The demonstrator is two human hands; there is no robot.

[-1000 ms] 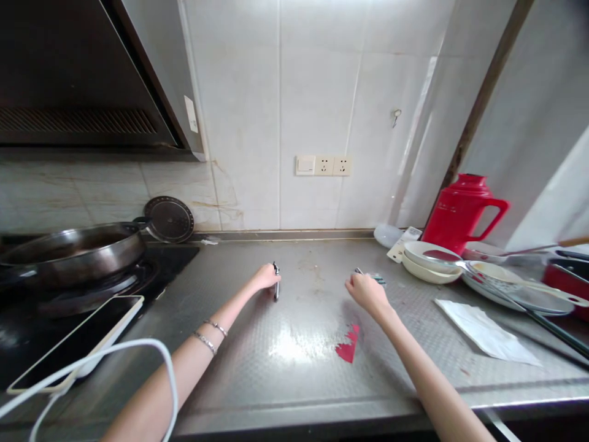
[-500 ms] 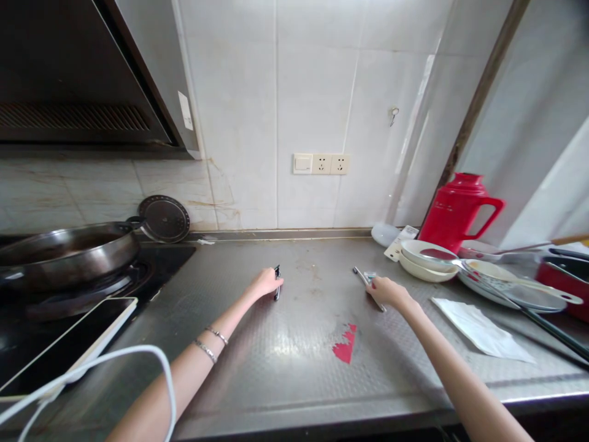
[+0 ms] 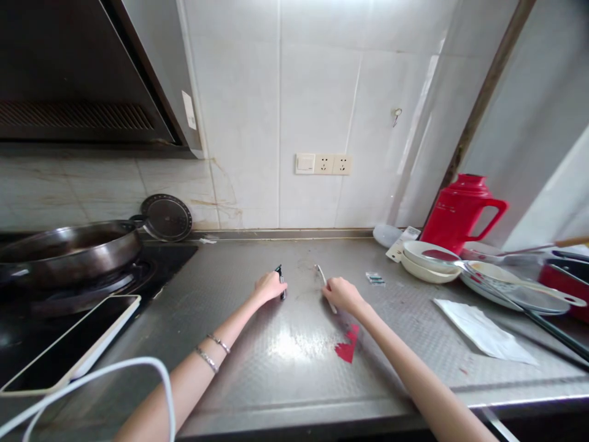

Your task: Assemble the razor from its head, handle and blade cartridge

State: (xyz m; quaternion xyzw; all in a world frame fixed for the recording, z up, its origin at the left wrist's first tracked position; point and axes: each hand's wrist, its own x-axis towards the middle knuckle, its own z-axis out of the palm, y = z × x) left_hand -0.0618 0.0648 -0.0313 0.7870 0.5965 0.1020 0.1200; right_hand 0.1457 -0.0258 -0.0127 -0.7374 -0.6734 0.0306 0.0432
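Note:
My left hand is closed round a slim black-and-silver tool, whose dark top end sticks out above the fingers; its exact kind is hidden. To its right, my right hand grips a thin whitish stick-like tool that shows above and below the fingers, tilted to the left at its top. A gap of bare metal separates the two hands. Right of my right hand lies a small clear packet with green stripes. Below that hand, a ragged red scrap rests on the steel counter.
At left, a steel pan stands on the black hob, beside a phone and a white cable. On the right are a red thermos flask, stacked bowls, a ladle, a skimmer and a white tissue.
My right hand has moved left with its stick-like tool, closer to my left hand, leaving the green-striped packet uncovered on the counter. My left hand stays nearly in place.

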